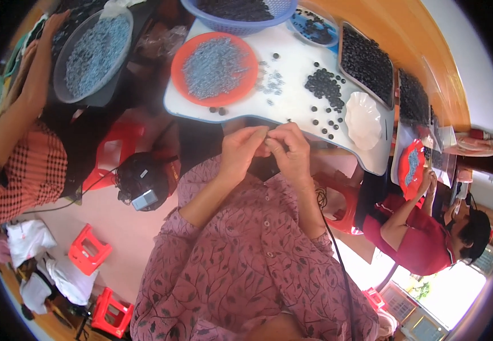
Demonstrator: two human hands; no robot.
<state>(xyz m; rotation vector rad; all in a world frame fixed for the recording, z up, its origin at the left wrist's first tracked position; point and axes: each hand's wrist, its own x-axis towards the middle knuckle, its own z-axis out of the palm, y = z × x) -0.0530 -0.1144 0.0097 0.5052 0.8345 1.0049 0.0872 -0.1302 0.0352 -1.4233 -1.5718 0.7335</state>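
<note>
My left hand [242, 150] and my right hand [292, 152] meet at the near edge of the white table [289, 108]. Both have their fingers pinched together, fingertips touching. Whatever lies between them is too small and hidden to make out. Ahead to the left sits an orange-red plate [251, 74] heaped with small silvery pieces [212, 67]. A few more silvery pieces [272, 83] lie loose beside it. To the right is a pile of round black pieces [324, 88], some scattered singly. A white scalloped dish [363, 120] stands right of that pile.
Along the back stand a blue-purple basket [238, 24] and a small round tub [333, 41] of black pieces. A rectangular tray [366, 100] of black pieces is at the right. Co-workers sit at both sides. Red stools [89, 250] and a dark cable [340, 267] are near me.
</note>
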